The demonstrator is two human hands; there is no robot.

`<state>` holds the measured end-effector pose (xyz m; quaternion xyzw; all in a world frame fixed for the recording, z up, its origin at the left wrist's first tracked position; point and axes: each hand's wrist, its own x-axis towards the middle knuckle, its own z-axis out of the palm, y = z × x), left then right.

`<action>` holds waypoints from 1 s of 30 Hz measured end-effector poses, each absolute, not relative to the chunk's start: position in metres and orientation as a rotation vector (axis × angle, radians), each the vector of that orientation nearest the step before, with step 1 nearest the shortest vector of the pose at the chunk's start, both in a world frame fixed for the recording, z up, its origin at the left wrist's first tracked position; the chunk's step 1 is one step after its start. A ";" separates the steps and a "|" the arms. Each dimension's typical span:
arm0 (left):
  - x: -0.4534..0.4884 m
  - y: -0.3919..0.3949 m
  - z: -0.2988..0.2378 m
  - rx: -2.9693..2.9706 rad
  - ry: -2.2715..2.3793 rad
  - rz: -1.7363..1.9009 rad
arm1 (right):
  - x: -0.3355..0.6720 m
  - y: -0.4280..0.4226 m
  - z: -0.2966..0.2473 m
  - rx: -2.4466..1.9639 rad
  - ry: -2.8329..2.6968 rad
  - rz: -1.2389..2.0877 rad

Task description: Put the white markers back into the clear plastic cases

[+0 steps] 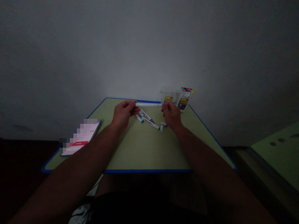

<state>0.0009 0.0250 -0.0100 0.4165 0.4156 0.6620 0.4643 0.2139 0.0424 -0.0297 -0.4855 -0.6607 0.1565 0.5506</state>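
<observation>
A white marker (pixel 149 105) is held level above the far half of the table. My left hand (pixel 124 113) pinches its left end between thumb and fingers. At the other end, my right hand (pixel 171 114) has its fingers closed on the marker's tip or cap, which they partly hide. Below, several white markers (pixel 150 123) with green or grey ends lie loosely together on the tabletop. Two small loose caps (pixel 162 127) rest just beside them, under my right hand.
The pale table (pixel 149 152) has a blue edge and stands against a grey wall. At the back right are a clear plastic case (pixel 168 90) and a case of colourful-capped markers (pixel 184 101). A pinkish booklet (pixel 81 140), partly blurred out, lies at the left edge.
</observation>
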 end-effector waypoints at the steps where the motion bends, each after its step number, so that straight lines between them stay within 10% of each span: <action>1: 0.001 0.025 -0.010 1.025 1.020 1.627 | 0.214 0.042 -0.030 -1.149 -1.564 0.373; 30: 0.002 0.026 -0.015 1.142 0.991 1.627 | 0.214 0.041 -0.027 -1.203 -1.526 0.423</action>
